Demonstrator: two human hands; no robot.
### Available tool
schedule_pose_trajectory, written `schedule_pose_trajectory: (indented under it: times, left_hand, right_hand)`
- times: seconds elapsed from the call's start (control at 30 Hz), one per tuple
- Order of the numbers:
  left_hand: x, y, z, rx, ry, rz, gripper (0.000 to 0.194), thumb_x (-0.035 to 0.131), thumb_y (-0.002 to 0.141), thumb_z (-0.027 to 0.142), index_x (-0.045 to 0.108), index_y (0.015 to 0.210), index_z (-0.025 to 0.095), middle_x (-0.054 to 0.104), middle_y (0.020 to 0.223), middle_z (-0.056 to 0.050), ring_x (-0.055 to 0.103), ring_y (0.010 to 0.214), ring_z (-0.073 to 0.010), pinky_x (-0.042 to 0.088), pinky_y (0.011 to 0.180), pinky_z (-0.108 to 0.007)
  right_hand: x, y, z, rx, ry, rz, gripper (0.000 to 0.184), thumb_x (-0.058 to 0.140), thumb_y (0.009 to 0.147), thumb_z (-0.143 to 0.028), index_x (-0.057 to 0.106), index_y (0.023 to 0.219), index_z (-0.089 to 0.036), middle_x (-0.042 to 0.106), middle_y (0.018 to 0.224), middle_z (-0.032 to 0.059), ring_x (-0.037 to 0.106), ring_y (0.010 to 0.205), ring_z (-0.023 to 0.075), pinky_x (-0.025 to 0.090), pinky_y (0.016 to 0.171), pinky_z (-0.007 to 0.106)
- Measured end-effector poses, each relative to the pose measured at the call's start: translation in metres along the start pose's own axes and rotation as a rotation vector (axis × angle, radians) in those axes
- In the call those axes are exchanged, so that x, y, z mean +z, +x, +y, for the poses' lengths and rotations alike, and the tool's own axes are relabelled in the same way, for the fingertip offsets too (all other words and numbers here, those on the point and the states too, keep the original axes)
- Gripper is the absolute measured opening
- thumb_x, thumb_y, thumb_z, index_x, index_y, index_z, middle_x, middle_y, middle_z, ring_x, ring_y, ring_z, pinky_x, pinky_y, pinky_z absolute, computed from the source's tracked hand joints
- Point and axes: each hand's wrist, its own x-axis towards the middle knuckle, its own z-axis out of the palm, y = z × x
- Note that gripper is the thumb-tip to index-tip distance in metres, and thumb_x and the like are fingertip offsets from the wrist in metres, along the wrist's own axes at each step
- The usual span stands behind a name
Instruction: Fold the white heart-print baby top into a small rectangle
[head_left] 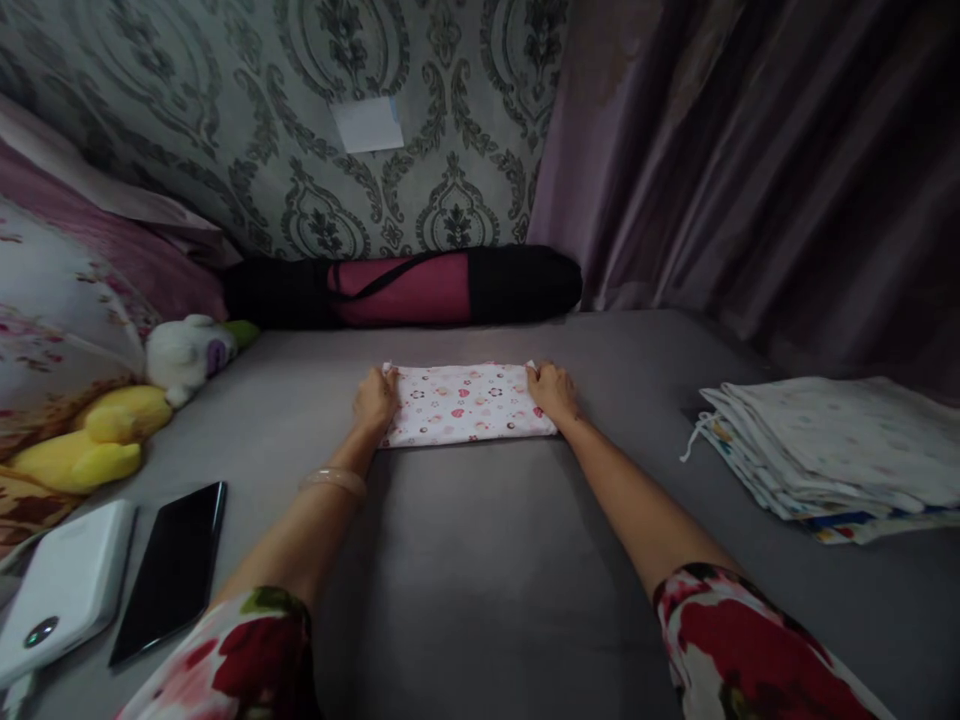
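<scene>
A small folded cloth (pixel 466 403), white with pink and brown dots, lies flat on the grey bed surface (pixel 480 560) in front of me. My left hand (pixel 374 400) is closed on the cloth's left end, fingers curled around its edge. My right hand (pixel 551 391) grips the right end the same way. Both arms stretch forward, and a pale bangle (pixel 334 481) sits on my left wrist.
A stack of folded pale cloths (pixel 832 455) lies at the right. A black phone (pixel 171 570) and a white power bank (pixel 64 590) lie at the near left, by yellow (pixel 97 440) and white (pixel 187 352) soft toys. A pink-and-black rolled bag (pixel 405 287) lies along the patterned wall.
</scene>
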Motion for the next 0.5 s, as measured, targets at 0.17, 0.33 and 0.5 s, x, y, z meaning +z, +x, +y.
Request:
schedule_pose_trajectory:
  times: [0.17,0.33,0.5]
  left_hand:
    - [-0.014,-0.008,0.011,-0.091,0.042,-0.025,0.043,0.042,0.098,0.048,0.056,0.112,0.010,0.069,0.108,-0.025,0.067,0.102,-0.0355,0.049,0.080,-0.041]
    - [-0.019,-0.035,0.031,0.211,0.168,0.133,0.040,0.044,0.099,0.039,0.053,0.119,0.006,0.061,0.122,-0.024,0.059,0.116,-0.0321,0.045,0.096,-0.039]
    - [0.006,-0.059,0.056,0.587,0.179,-0.040,0.034,0.039,0.099,0.024,0.052,0.125,0.007,0.060,0.128,-0.021,0.055,0.123,-0.0273,0.042,0.103,-0.037]
  right_hand:
    - [-0.008,0.009,0.006,0.020,0.074,-0.140,0.045,0.038,0.101,-0.046,0.069,0.110,-0.014,0.072,0.110,0.0189,0.068,0.106,0.0285,0.049,0.084,0.035]
    - [-0.017,-0.010,-0.008,-0.046,-0.001,-0.012,0.041,0.035,0.102,-0.033,0.064,0.119,-0.010,0.066,0.118,0.0221,0.064,0.110,0.0293,0.047,0.088,0.036]
    - [0.001,-0.046,-0.054,-0.451,-0.065,0.038,0.042,0.030,0.101,-0.023,0.059,0.130,-0.011,0.058,0.135,0.0191,0.053,0.126,0.0279,0.037,0.106,0.041]
